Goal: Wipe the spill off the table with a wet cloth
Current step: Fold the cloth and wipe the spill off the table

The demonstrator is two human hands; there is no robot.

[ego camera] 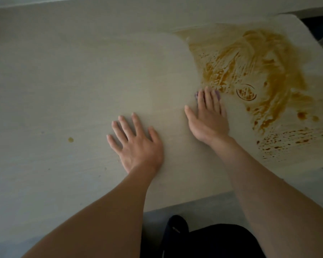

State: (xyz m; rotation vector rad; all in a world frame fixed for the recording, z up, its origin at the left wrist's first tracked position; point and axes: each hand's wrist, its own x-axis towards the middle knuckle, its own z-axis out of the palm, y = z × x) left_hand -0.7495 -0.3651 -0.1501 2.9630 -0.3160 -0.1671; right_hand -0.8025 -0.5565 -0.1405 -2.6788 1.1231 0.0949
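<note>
A brown, smeared spill (254,71) covers the right far part of the pale table (63,81), with a ring mark inside it and speckled streaks toward the right edge. My right hand (207,118) presses flat on a purple cloth (217,94), which shows only as small bits past my fingertips at the spill's near-left edge. My left hand (136,142) lies flat on the bare table with fingers spread, holding nothing, to the left of the right hand.
One small brown drop (70,139) sits alone on the left part of the table. The table's near edge runs below my forearms, with a dark object (203,239) on the floor beneath. A wall borders the far side.
</note>
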